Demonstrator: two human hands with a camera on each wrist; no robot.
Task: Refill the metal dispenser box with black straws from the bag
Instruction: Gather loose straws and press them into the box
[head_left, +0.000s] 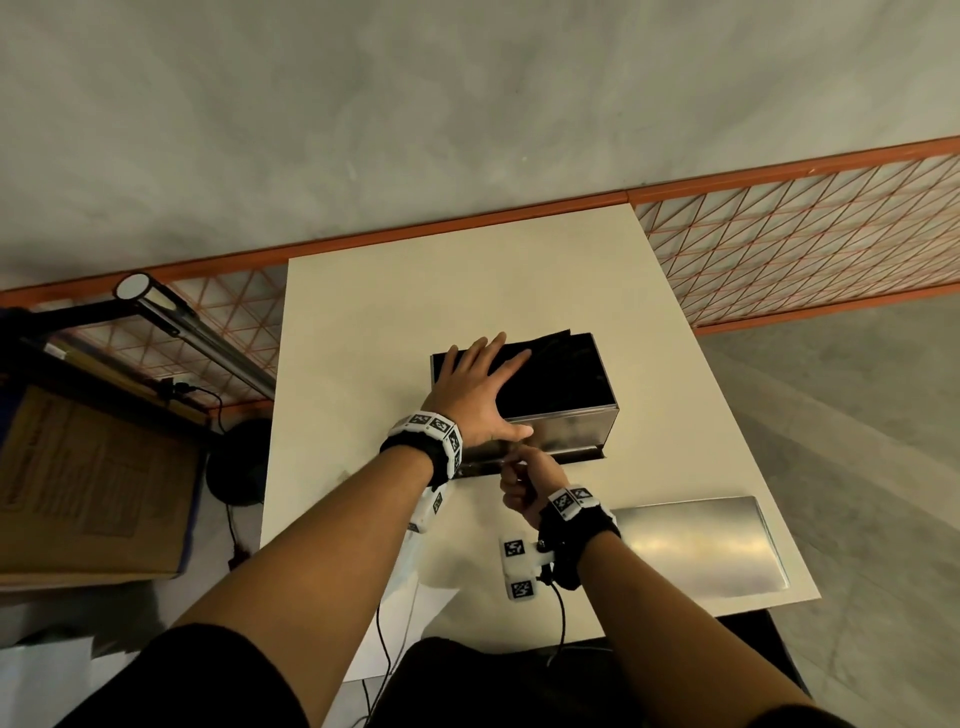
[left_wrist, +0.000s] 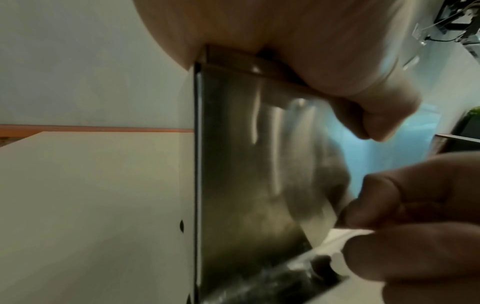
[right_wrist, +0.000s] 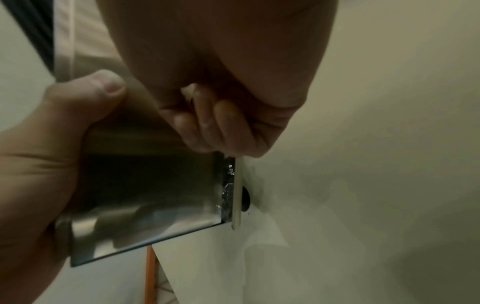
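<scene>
The metal dispenser box (head_left: 561, 431) stands mid-table with its top open and full of black straws (head_left: 561, 374). My left hand (head_left: 478, 379) lies flat on top, fingers spread, with its thumb (left_wrist: 376, 115) down on the shiny front face (left_wrist: 246, 164). My right hand (head_left: 519, 467) is curled at the low front tray, its fingertips (right_wrist: 221, 127) pinching the end of the tray lip (right_wrist: 237, 195). Wrapped black straws (right_wrist: 227, 185) lie in the tray slot behind the lip. Whether a straw is between the fingers is hidden. No bag is in view.
The box's metal lid (head_left: 696, 545) lies flat on the white table (head_left: 467, 291) at the near right. An orange mesh fence (head_left: 779, 249) runs behind the table. A cardboard box (head_left: 88, 483) and a tube lamp (head_left: 197, 332) stand to the left. Cables hang at the table's near edge.
</scene>
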